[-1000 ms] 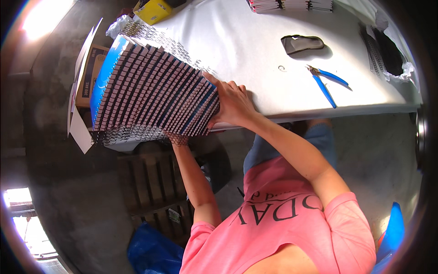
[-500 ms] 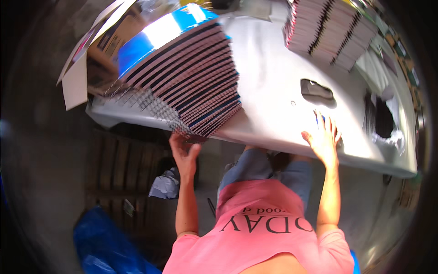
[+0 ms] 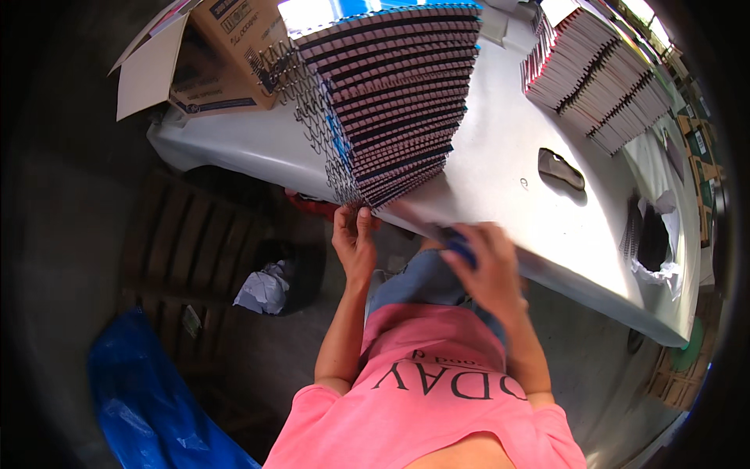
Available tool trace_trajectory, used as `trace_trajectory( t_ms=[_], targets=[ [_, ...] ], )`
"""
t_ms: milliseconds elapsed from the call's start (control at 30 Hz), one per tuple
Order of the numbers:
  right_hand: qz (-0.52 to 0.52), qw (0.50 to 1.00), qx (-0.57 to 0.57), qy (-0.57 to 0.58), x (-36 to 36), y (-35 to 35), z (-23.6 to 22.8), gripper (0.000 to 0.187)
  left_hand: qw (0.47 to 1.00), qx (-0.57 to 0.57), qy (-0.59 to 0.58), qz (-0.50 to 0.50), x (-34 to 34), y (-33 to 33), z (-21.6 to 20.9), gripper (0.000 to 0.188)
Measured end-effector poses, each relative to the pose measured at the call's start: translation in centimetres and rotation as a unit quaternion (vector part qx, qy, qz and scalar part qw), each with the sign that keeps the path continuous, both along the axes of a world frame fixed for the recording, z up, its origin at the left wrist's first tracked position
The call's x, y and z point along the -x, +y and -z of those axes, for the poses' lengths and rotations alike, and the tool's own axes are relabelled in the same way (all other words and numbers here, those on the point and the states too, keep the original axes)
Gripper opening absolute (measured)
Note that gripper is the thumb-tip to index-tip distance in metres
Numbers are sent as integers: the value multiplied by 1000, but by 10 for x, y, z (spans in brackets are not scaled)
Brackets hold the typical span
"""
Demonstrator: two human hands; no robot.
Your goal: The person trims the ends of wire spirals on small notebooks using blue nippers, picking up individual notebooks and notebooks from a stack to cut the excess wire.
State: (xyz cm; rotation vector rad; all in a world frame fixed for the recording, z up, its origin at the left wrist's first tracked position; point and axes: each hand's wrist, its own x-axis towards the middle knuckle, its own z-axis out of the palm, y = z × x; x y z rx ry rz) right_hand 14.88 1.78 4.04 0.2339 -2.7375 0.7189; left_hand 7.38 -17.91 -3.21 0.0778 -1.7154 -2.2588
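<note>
A tall stack of spiral-bound notebooks (image 3: 398, 102) with a shiny blue cover on top stands at the table's near edge. Loose wire coil ends (image 3: 308, 117) stick out along its left side. My left hand (image 3: 355, 244) is closed in a pinch on a wire end at the bottom corner of the stack. Just right of it, over the table edge, my right hand (image 3: 491, 266) is closed around a blue-handled tool (image 3: 461, 247). Motion smears the tool; it looks like pliers, its grey tip directed at the stack's bottom corner.
An open cardboard box (image 3: 226, 59) stands left of the stack on the white-covered table (image 3: 500, 180). Another notebook stack (image 3: 598, 78), a dark oblong object (image 3: 561, 172) and a bag with black contents (image 3: 655, 238) are at right. A blue plastic sheet (image 3: 148, 391) lies lower left.
My right hand has come left off the tabletop with the blue-handled tool in it. My left hand has closed on a wire end. The view has shifted, so the stack appears farther right.
</note>
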Motion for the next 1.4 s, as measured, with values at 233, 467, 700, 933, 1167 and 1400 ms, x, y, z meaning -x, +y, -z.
trace_trajectory(
  t_ms=[233, 467, 700, 933, 1167, 1400],
  targets=[
    [16, 992, -82, 92, 32, -56, 19, 45, 1000, 3, -15, 10, -2, -3, -6, 16],
    [39, 992, -99, 72, 36, -64, 18, 43, 1000, 4, -18, 11, -3, -4, -2, 15],
    [-16, 1000, -17, 14, 45, -61, 42, 36, 1000, 3, -27, 11, -3, -5, -3, 14],
    [25, 994, -88, 53, 39, -62, 19, 41, 999, 30, -34, 13, -3, -10, -6, 15],
    [30, 998, -49, -41, 32, -66, 23, 42, 1000, 14, -26, -3, -5, -5, -7, 14],
    [27, 996, -83, 15, 33, -63, 17, 45, 999, 28, -26, 3, -4, -8, -7, 15]
  ],
)
